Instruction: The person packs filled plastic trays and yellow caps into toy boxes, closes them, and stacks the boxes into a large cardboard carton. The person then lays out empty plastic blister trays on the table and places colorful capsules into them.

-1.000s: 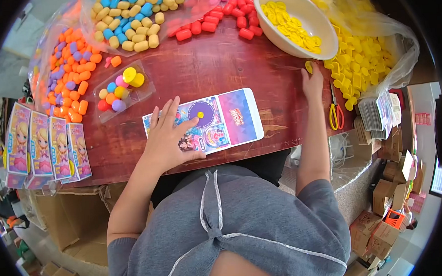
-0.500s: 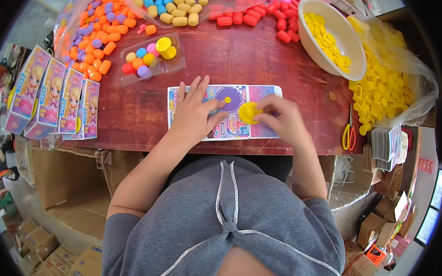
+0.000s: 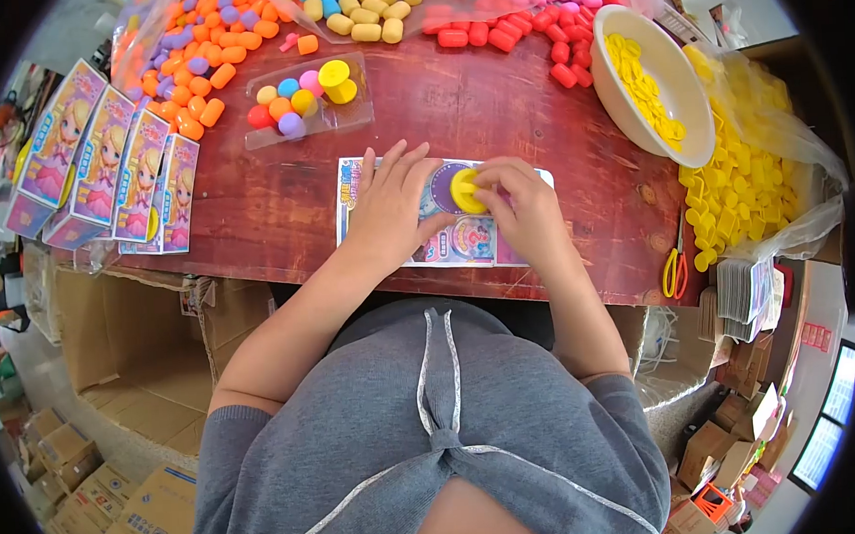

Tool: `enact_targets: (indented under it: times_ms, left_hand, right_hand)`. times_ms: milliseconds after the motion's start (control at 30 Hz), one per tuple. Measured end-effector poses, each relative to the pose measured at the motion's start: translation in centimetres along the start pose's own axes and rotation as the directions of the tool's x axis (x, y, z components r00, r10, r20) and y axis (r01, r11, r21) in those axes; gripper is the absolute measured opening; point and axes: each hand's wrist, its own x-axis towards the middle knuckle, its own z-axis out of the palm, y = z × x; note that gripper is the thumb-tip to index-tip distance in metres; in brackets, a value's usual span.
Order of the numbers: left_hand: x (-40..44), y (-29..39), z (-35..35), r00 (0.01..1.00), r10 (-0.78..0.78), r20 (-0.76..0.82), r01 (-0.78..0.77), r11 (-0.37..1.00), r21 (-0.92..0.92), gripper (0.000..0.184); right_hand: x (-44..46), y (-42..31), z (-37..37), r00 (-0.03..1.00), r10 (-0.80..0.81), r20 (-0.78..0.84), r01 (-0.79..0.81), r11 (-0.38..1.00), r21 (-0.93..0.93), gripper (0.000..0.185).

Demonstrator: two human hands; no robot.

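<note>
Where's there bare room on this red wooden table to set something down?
Widest: the middle of the table, between the clear plastic tray and round white bowl. Another patch lies left, between the printed pink boxes and flat printed rectangular sheet. It's crowded along the far edge, with loose orange pieces and red pieces, and at right, with yellow plastic pieces.

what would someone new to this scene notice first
Probably the bright heaps of small pieces on the table: orange and purple pieces at the far left, red pieces at the far side right of centre, and yellow pieces at the right beside a white bowl. Next, at the near middle, the right hand pinches a yellow disc over a printed card, while the left hand rests on that card.
</note>
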Motion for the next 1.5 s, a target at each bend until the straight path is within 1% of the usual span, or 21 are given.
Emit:
enact_targets:
  times_ms: [67,200,233,367,400,533,567,700,867,1067,1200,1233,1367,1400,1433,1467,1500]
  left_hand:
    - [0.0,0.0,0.0,1.0,0.003,0.004,-0.003,1.0,-0.004,0.056]
    - [0.0,-0.2,0.1,1.0,0.019,-0.01,-0.019,1.0,-0.011,0.053]
    - [0.0,-0.2,0.1,1.0,0.014,-0.008,-0.014,1.0,-0.014,0.053]
    - [0.3,0.4,-0.6,1.0,-0.013,0.028,0.014,1.0,-0.017,0.045]
    - [0.3,0.3,-0.5,0.999,-0.015,0.03,0.015,1.0,-0.017,0.045]
    - [0.2,-0.1,0.2,1.0,0.022,-0.01,-0.022,1.0,0.003,0.036]
    - [0.2,0.0,0.2,1.0,0.019,-0.005,-0.019,1.0,0.001,0.036]
    - [0.6,0.7,-0.3,1.0,0.02,-0.019,-0.019,1.0,0.024,0.029]
    - [0.5,0.3,0.0,0.997,0.068,-0.04,-0.067,0.997,0.046,0.03]
    - [0.6,0.8,-0.3,0.999,0.046,-0.024,-0.044,0.997,0.069,0.028]
    - [0.7,-0.4,0.6,0.996,0.076,-0.04,-0.079,0.994,-0.078,0.032]
    - [0.7,-0.4,0.7,0.996,0.081,-0.043,-0.084,0.994,-0.077,0.032]
    - [0.9,0.0,0.5,0.997,0.058,-0.056,-0.06,0.997,-0.046,0.036]
    - [0.9,0.2,0.4,0.996,0.063,-0.062,-0.065,0.997,-0.042,0.036]
    - [0.9,0.4,0.3,0.991,0.074,-0.11,-0.081,0.995,-0.058,0.038]
    - [1.0,0.5,0.2,0.984,0.084,-0.16,-0.097,0.993,-0.073,0.039]
    - [0.9,0.7,0.1,0.974,0.093,-0.207,-0.112,0.99,-0.086,0.041]
  right_hand:
    - [0.9,0.1,0.1,1.0,0.004,0.022,-0.004,1.0,0.025,0.011]
    - [2.4,0.2,0.2,0.979,-0.136,0.153,0.152,0.984,-0.092,0.011]
    - [2.5,0.2,0.2,0.978,-0.134,0.158,0.149,0.985,-0.09,0.011]
    - [2.9,-0.2,-0.2,0.962,-0.056,0.266,0.087,0.99,-0.107,0.016]
    - [2.9,-0.1,-0.4,0.962,-0.055,0.267,0.086,0.991,-0.106,0.016]
    - [2.7,1.0,-1.4,0.933,-0.21,0.293,0.251,0.962,-0.107,0.024]
    - [2.6,1.3,-1.4,0.933,-0.207,0.295,0.246,0.964,-0.104,0.024]
    - [2.2,2.7,-1.0,0.949,-0.12,0.292,0.148,0.986,-0.076,0.03]
    - [2.5,3.4,-0.8,0.95,-0.133,0.283,0.154,0.987,-0.054,0.03]
    - [2.1,3.6,-0.4,0.952,-0.2,0.23,0.209,0.978,-0.014,0.03]
    - [2.0,3.5,-0.2,0.97,-0.095,0.224,0.084,0.995,0.06,0.04]
    - [1.9,3.4,-0.2,0.971,-0.097,0.221,0.086,0.995,0.058,0.04]
    - [1.6,3.2,-0.2,0.996,-0.081,0.037,0.086,0.984,-0.158,0.056]
    - [1.8,3.3,-0.7,0.987,-0.158,-0.025,0.142,0.937,-0.319,0.054]
    - [2.0,3.6,-1.3,0.967,-0.242,-0.074,0.18,0.863,-0.472,0.052]
    - [1.8,4.3,-2.2,0.965,-0.249,-0.078,0.185,0.862,-0.472,0.052]
    - [1.4,5.2,-3.1,0.988,0.149,-0.037,-0.153,0.978,-0.142,0.04]
